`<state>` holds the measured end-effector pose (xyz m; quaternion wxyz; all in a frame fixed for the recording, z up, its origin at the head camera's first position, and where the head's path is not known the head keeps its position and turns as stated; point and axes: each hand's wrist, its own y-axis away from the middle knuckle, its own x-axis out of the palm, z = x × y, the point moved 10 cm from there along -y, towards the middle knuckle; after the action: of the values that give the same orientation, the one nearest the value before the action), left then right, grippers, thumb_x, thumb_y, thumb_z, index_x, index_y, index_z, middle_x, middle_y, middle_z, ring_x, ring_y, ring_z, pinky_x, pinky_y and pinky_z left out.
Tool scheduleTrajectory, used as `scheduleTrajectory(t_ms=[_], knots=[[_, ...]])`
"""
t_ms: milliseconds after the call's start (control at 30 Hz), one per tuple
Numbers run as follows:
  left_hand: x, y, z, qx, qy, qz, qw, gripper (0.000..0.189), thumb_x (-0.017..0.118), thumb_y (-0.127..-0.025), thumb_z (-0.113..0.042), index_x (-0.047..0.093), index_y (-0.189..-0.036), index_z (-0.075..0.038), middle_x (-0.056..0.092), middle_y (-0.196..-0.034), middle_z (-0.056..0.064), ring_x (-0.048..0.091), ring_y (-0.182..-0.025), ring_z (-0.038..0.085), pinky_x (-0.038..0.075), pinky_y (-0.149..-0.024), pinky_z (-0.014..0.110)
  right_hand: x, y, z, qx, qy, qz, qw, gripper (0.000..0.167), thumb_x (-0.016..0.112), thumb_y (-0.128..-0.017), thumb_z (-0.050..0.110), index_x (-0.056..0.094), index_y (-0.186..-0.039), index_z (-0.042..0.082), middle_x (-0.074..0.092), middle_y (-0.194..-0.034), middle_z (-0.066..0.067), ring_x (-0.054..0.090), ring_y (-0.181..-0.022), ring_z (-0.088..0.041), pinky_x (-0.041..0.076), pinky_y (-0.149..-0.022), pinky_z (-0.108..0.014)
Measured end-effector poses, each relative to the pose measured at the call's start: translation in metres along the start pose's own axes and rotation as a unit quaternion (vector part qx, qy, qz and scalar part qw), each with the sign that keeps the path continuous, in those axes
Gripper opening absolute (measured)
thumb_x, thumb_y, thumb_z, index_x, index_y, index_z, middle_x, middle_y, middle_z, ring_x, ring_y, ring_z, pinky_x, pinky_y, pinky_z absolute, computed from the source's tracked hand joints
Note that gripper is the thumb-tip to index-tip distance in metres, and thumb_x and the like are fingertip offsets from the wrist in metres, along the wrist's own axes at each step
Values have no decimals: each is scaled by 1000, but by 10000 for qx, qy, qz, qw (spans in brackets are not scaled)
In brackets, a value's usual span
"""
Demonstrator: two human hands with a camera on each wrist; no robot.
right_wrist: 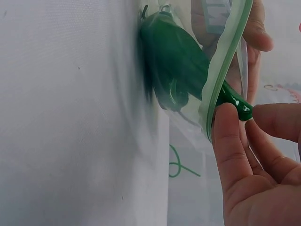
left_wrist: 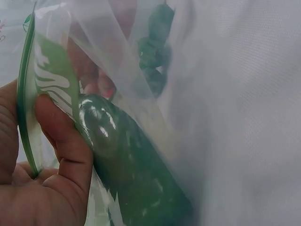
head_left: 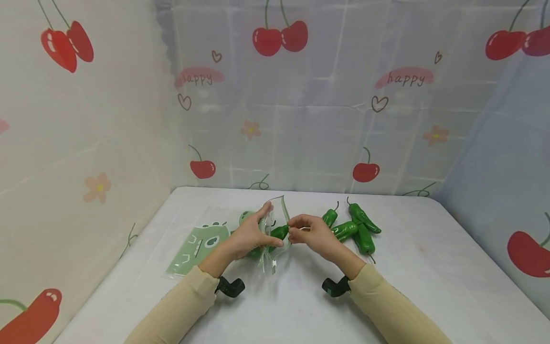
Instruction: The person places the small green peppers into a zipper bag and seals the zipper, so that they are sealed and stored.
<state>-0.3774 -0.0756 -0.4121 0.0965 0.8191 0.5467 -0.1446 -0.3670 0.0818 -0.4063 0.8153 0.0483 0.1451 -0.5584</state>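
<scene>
In the head view my left hand [head_left: 247, 237] holds a clear zip bag [head_left: 267, 267] by its mouth. The left wrist view shows the thumb against the bag's green-edged opening [left_wrist: 27, 89]. A glossy green chili pepper [head_left: 279, 232] lies mostly inside the bag, its tip sticking out of the mouth. My right hand [head_left: 317, 235] pinches that tip [right_wrist: 244, 112] between thumb and fingers, as the right wrist view shows. Another green shape [right_wrist: 176, 94] shows through the plastic below the pepper; its kind is unclear.
Several green peppers [head_left: 363, 236] lie grouped on the white table [head_left: 412, 277], right of my right hand. A flat bag with a green cartoon-face print [head_left: 197, 248] lies left of my left hand. Cherry-patterned sheets [head_left: 301, 119] stand behind and beside the table.
</scene>
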Motion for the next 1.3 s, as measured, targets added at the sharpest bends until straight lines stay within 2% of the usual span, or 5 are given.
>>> scheduleTrajectory(t_ms=[467, 767, 867, 1033, 1300], knots=[[0, 1, -1, 45, -42, -4, 10000, 124, 97, -72, -24, 17, -166, -32, 25, -171, -9, 32, -141, 24, 48, -63, 32, 10, 2, 0, -7, 596, 355, 9976, 24, 66, -102, 20, 72, -123, 8, 72, -110, -16, 62, -82, -25, 52, -69, -35], [0, 2, -3, 137, -109, 24, 9998, 126, 97, -71, -27, 16, -167, -29, 26, -170, -10, 25, -153, 20, 50, -88, 38, 23, 5, 2, -68, 853, 797, 9931, 31, 62, -105, 23, 70, -131, 9, 73, -121, -8, 60, -82, -22, 49, -68, -31], [0, 1, -3, 154, -95, 52, 9998, 126, 97, -71, -27, 16, -167, -28, 25, -171, -8, 32, -144, 23, 48, -65, 34, 24, 6, 3, -78, 839, 835, 9929, 34, 61, -105, 22, 68, -133, 6, 73, -123, -8, 60, -82, -22, 49, -68, -31], [1, 1, -2, 149, -60, 65, 9999, 124, 96, -72, -27, 15, -167, -28, 25, -171, -7, 43, -133, 27, 51, -64, 39, 21, 5, 4, -156, 850, 790, 9931, 35, 61, -105, 23, 67, -133, 4, 72, -125, -9, 60, -81, -20, 49, -69, -32], [0, -1, 0, 103, -119, -7, 9999, 121, 94, -75, -19, 16, -167, -30, 26, -171, -7, 43, -65, 20, 50, -61, 37, 8, 4, 11, -247, 833, 584, 9945, 27, 63, -104, 23, 71, -127, 10, 72, -121, -19, 63, -84, -21, 51, -71, -32]])
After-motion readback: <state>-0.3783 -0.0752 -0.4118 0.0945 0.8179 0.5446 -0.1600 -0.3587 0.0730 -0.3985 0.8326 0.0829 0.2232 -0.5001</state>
